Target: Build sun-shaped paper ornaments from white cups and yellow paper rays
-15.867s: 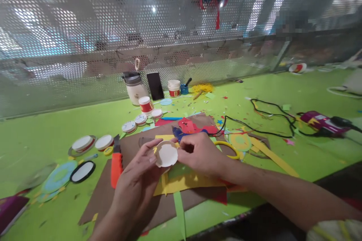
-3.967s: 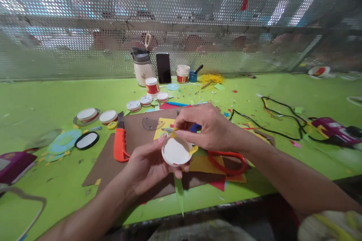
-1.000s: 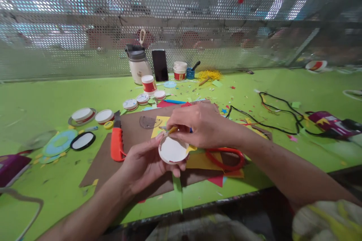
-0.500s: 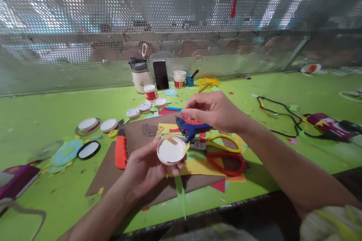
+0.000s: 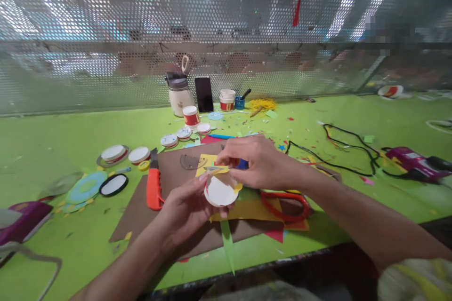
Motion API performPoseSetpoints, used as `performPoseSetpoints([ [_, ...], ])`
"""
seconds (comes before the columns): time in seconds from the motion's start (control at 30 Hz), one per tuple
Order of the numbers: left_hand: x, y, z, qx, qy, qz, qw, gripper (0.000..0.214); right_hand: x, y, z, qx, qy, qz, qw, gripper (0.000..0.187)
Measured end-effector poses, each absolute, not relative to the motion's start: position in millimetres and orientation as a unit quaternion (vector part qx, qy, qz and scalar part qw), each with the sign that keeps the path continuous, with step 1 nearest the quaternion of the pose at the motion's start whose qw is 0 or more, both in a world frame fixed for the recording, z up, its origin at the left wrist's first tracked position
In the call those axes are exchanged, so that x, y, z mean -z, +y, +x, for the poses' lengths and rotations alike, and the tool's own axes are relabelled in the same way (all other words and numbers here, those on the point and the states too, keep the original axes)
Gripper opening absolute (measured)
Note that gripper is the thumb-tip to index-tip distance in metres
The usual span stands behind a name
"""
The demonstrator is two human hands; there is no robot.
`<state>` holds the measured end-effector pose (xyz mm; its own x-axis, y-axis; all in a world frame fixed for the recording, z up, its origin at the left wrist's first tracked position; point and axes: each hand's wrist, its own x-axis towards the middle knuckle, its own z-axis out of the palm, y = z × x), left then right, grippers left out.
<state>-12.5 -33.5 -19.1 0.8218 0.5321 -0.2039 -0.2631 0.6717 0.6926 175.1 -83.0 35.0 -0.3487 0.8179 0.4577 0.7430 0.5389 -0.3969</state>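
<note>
My left hand (image 5: 189, 209) holds a shallow white paper cup piece (image 5: 221, 193) from below, its round inside facing me. A bit of yellow paper (image 5: 238, 187) sticks out at its right rim. Over the far rim is my right hand (image 5: 249, 160), thumb and fingers pinched together; what they hold, if anything, is hard to make out. Scissors with a red-and-yellow handle (image 5: 294, 216) lie under my right forearm, partly hidden. Behind my right fingers, only a little of a dark blue tool (image 5: 243, 163) shows. Yellow paper (image 5: 247, 209) lies beneath the hands.
A brown board (image 5: 136, 211) carries an orange-handled cutter (image 5: 153, 188) and a clear protractor (image 5: 190, 162). White discs (image 5: 139, 155) sit to the left. Farther back stand a jug (image 5: 179, 96), a phone (image 5: 204, 95) and paper cups (image 5: 227, 100). A purple corded device (image 5: 415, 162) lies right.
My right hand has come down and toward me, from above the blue tool to the cup piece's rim. It now covers most of that tool. My left hand keeps its hold.
</note>
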Motion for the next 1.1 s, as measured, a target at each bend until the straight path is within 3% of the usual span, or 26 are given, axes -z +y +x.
performPoseSetpoints([
  [0.63, 20, -32, -10, -0.171, 0.197, 0.356, 0.897, 0.031, -32, -76, 173, -0.012, -0.829, -0.493, 0.263, 0.010],
  [0.87, 14, -34, -9, -0.287, 0.253, 0.448, 0.808, 0.027, -20, -67, 173, -0.016, -0.766, -0.597, 0.238, 0.012],
  [1.1, 18, -33, -7, -0.310, 0.311, 0.519, 0.734, 0.031, -12, -63, 165, -0.051, -0.748, -0.618, 0.236, 0.012],
])
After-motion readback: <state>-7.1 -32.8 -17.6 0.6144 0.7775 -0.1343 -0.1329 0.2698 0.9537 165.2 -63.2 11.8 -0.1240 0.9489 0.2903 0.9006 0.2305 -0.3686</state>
